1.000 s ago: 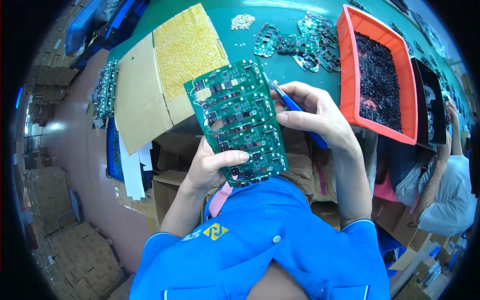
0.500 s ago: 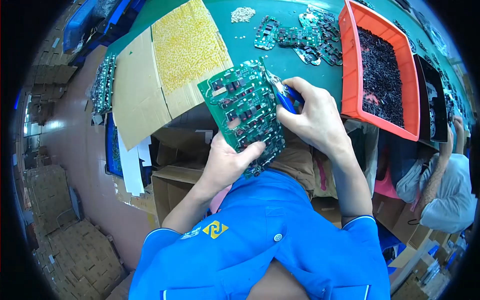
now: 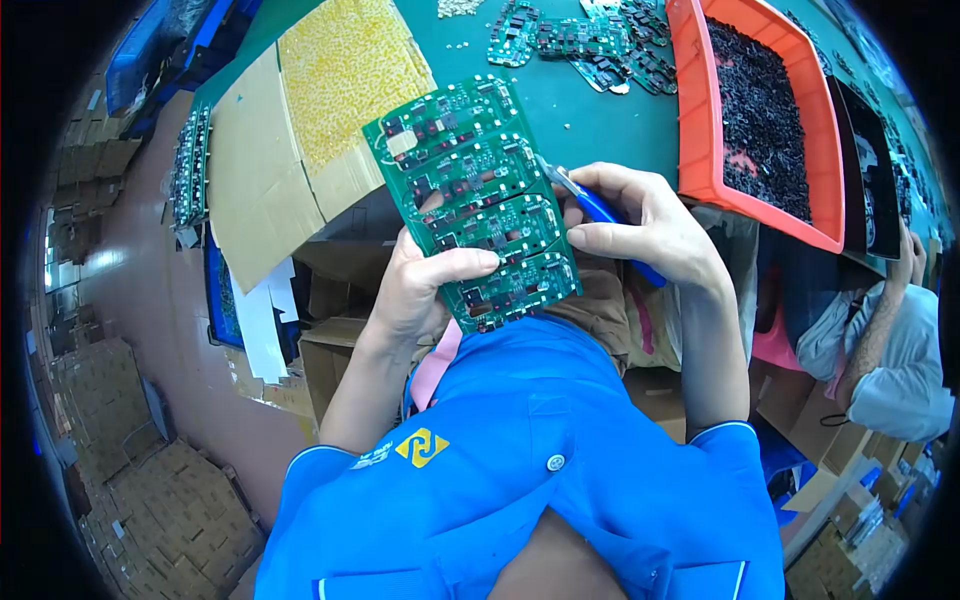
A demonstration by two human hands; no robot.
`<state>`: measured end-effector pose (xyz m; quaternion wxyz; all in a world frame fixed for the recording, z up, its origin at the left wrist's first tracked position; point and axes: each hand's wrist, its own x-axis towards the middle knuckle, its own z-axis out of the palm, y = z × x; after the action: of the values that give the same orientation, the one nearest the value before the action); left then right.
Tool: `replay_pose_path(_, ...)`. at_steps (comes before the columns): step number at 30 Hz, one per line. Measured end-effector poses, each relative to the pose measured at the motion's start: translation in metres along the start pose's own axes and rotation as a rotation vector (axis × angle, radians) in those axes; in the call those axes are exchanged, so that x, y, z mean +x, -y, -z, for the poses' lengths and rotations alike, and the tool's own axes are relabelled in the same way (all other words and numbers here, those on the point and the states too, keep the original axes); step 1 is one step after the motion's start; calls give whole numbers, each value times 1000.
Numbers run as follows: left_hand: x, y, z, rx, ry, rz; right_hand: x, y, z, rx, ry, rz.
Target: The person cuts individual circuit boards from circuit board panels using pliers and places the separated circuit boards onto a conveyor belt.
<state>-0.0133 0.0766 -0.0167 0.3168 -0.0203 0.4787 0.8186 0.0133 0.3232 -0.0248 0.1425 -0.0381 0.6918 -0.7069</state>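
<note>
A green circuit board panel (image 3: 480,215) is held up in front of my chest, tilted, with several repeated sections of small parts on its face. My left hand (image 3: 420,285) grips its lower left side, thumb on the face and the other fingers hidden behind. Blue-handled cutting pliers (image 3: 600,207) sit in my right hand (image 3: 660,225), fingers wrapped round the handles. The pliers' metal jaws are at the panel's right edge, near its middle; whether they touch it I cannot tell.
Loose circuit boards (image 3: 580,40) lie on the green table (image 3: 560,130). An orange bin (image 3: 690,120) of small black parts stands at right. Cardboard with yellow pieces (image 3: 350,80) lies at left. A co-worker's arm (image 3: 870,335) is at far right.
The panel has turned its face more toward me. My right hand and the pliers have moved down along its right edge, and the pliers' angle has changed.
</note>
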Motion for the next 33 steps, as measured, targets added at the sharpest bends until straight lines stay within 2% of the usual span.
replay_pose_path(4,0,4,6,28,39,63,-2,-4,3,154,28,-33)
replay_pose_path(10,-2,5,6,60,56,39,-7,-2,-2,176,39,-122)
replay_pose_path(14,-2,5,0,350,-19,-72,-7,13,-25,-361,-252,-107)
replay_pose_path(19,-1,9,4,424,-44,-151,-2,12,-30,-413,-353,21)
replay_pose_path(24,0,3,-5,155,-11,-122,-5,18,-24,-334,-281,-5)
replay_pose_path(29,-2,6,-7,283,-22,-129,-8,21,-30,-469,-349,-43)
replay_pose_path(33,4,15,-3,256,-7,-141,-5,22,-26,-474,-348,-41)
